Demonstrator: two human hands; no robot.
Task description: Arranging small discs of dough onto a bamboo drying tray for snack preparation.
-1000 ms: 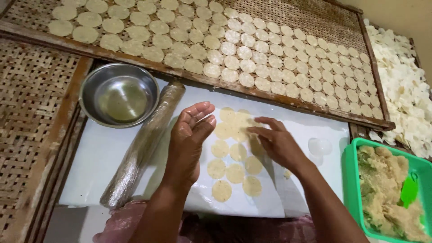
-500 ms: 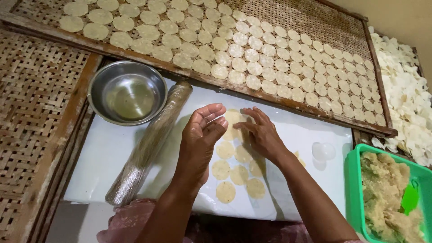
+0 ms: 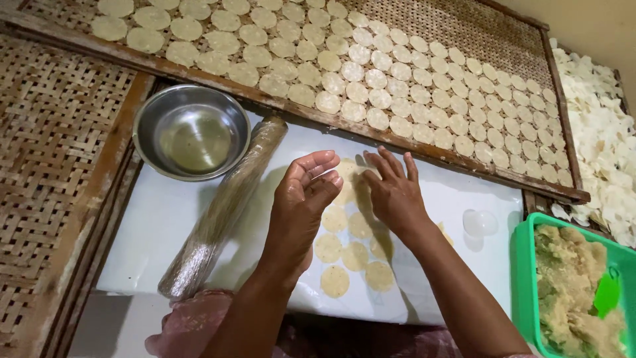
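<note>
Several flat pale dough discs [image 3: 334, 280] lie on a clear plastic sheet over a white board [image 3: 159, 219]. My left hand [image 3: 301, 205] hovers over the discs, fingers curled and apart, holding nothing I can see. My right hand [image 3: 394, 189] rests flat on the far discs, fingers spread. Some discs are hidden under both hands.
A plastic-wrapped rolling pin [image 3: 222, 209] lies left of my hands. A steel bowl [image 3: 191, 132] with liquid stands behind it. A woven drying tray [image 3: 497, 40] covered with discs runs along the back. A green tub [image 3: 530, 278] of dough sits at the right, loose white chips [image 3: 606, 142] beyond.
Both hands have slid toward the far end of the sheet. My left hand has lifted and curled its fingers; more near discs are uncovered.
</note>
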